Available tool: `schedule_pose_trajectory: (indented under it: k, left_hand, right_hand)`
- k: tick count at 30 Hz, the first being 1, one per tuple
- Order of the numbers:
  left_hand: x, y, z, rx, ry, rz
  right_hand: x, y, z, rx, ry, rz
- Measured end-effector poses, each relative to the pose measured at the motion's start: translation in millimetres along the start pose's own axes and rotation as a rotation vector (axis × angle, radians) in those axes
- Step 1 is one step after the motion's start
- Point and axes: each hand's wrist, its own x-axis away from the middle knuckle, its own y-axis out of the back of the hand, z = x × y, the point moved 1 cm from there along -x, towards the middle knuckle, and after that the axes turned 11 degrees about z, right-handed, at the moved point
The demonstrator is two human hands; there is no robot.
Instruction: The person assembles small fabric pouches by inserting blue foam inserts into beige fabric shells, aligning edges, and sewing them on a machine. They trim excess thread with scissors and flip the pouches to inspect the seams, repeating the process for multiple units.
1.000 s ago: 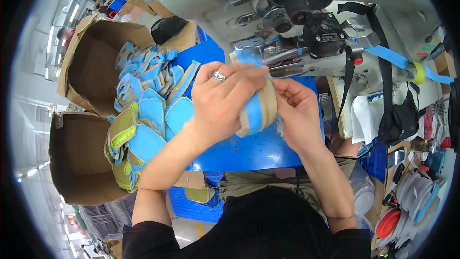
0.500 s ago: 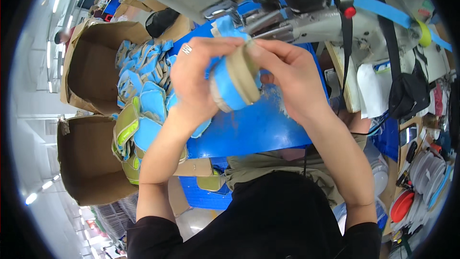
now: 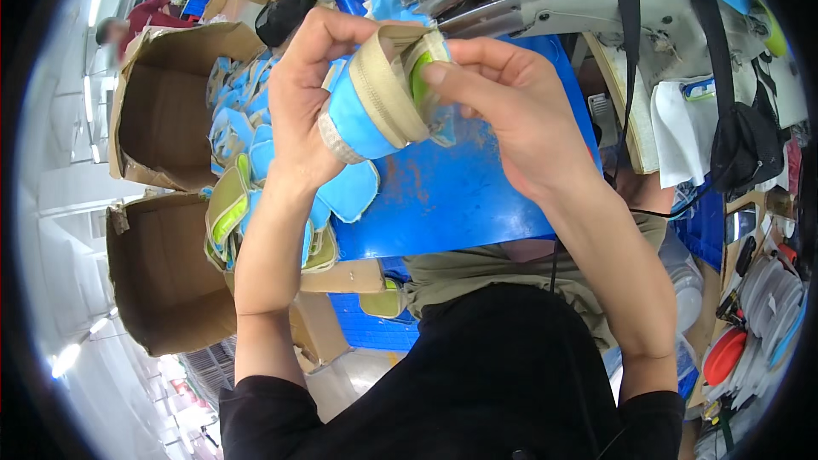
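Observation:
Above the blue work surface (image 3: 464, 213) I hold a curved fabric piece (image 3: 365, 111), sky blue with a tan band that seems to carry a zipper, and a bright green lining inside. My left hand (image 3: 302, 98) is closed around its left side, fingers over the top edge. My right hand (image 3: 524, 102) pinches the right edge between thumb and fingers, where the lining shows. Just beyond the hands is the metal arm of a sewing machine (image 3: 588, 13); its needle area cannot be made out. Blue and tan fabric pieces (image 3: 243, 123) lie heaped beside my left forearm.
Two cardboard boxes, an upper one (image 3: 162, 123) and a lower one (image 3: 170, 277), stand at the left. Green-lined pieces (image 3: 228, 204) hang near them. A black strap (image 3: 628, 60) dangles at the right, near a white cloth (image 3: 675, 136). Clear plastic lids and a red disc (image 3: 724, 355) sit far right.
Both hands have moved slightly up and left with the fabric piece. It has turned and spread, so its green lining now shows. A person in red appears more fully at far left.

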Motion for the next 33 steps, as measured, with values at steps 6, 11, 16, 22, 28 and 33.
schedule_pose_trajectory:
  k: [6,11,16,22,28,33]
  left_hand:
    - [2,0,-6,-0.054,0.007,0.049]
    - [-5,3,-10,-0.681,-0.336,0.125]
    - [-4,1,-17,-0.802,-0.400,0.144]
    - [-7,7,-12,-0.865,-0.404,0.134]
    - [-4,5,-4,-0.752,-0.414,0.062]
    - [0,-5,13,-0.414,-0.389,-0.134]
  right_hand:
    - [0,-2,-1,0.002,0.008,-0.014]
    - [-2,0,-3,0.020,0.015,-0.038]
    - [0,-7,-7,-0.058,0.024,-0.098]
    - [-9,-9,-12,-0.076,0.066,-0.126]
    - [-12,-11,-8,0.061,0.114,-0.149]
    - [-11,-12,-12,0.445,0.190,-0.186]
